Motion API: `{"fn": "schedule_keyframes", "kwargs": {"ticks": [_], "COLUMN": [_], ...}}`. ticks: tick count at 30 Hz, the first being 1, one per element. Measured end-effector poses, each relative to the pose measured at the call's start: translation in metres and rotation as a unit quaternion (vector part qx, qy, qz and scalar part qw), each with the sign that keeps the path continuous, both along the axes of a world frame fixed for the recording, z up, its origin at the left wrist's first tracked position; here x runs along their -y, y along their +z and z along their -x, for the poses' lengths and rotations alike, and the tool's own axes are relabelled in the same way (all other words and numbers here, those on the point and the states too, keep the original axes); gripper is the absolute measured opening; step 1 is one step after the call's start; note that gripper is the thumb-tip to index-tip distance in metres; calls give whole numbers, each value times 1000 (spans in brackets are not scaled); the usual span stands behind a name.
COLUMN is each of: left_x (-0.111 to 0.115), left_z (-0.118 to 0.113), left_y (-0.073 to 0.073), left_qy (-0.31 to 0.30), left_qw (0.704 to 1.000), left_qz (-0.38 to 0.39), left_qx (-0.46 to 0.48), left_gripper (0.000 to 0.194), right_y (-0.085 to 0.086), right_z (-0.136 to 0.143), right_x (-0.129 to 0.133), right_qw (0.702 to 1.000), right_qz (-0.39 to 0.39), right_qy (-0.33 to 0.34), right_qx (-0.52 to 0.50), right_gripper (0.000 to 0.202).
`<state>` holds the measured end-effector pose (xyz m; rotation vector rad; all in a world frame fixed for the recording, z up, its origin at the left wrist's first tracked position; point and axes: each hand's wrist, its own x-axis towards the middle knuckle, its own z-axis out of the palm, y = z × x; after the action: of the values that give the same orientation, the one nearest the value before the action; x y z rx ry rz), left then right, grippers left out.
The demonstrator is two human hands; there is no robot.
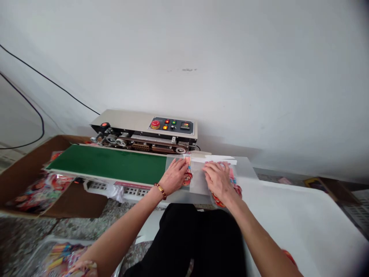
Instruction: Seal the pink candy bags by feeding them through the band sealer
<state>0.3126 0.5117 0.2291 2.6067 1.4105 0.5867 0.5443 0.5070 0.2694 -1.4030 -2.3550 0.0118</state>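
Note:
My left hand (pixel 173 175) lies flat with outstretched fingers on a clear plastic packet (pixel 188 177) holding a small red and pink figure-like item. That packet is at the right end of the green conveyor belt (pixel 115 163). To its right, my right hand (pixel 217 180) rests, fingers extended, over a pile of similar clear packets (pixel 236 188) with red, pink and blue contents. Part of the pile is hidden under the hand. Behind the belt stands a band sealing machine (pixel 129 122), its control panel (pixel 173 125) lit.
A cardboard box (pixel 86 202) with several colourful packets stands at the left end of the belt. A clear plastic tub (pixel 43 250) with more packets sits on the floor at lower left. A white table (pixel 302 219) extends to the right. Black cables (pixel 52 80) hang along the wall.

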Motion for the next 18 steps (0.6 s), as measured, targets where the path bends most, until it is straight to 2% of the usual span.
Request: {"fn": "schedule_keyframes", "kwargs": {"ticks": [5, 8, 11, 13, 15, 17, 18], "left_x": [-5, -8, 0, 13, 35, 66, 83], "left_z": [30, 61, 96, 124, 157, 196, 219], "left_y": [0, 5, 10, 8, 1, -8, -12], "left_qy": [11, 41, 85, 136, 194, 271, 329], "left_qw": [1000, 999, 995, 989, 979, 953, 929], "left_qz": [15, 33, 61, 53, 0, -70, -95], "left_qx": [5, 1, -5, 16, 64, 119, 144], "left_gripper": [42, 39, 34, 35, 38, 39, 37], "right_y": [-6, -5, -4, -7, -13, -20, -24], "right_z": [-12, -10, 5, 23, 47, 75, 89], "right_x": [11, 24, 38, 42, 45, 51, 56], "right_qw": [998, 994, 985, 973, 956, 932, 919], "right_qz": [-62, -106, -151, -182, -198, -214, -222], "right_qy": [12, 36, 85, 139, 214, 291, 324], "right_qx": [-4, -16, -26, -27, -29, -36, -44], "right_gripper": [29, 28, 29, 30, 30, 30, 29]}}
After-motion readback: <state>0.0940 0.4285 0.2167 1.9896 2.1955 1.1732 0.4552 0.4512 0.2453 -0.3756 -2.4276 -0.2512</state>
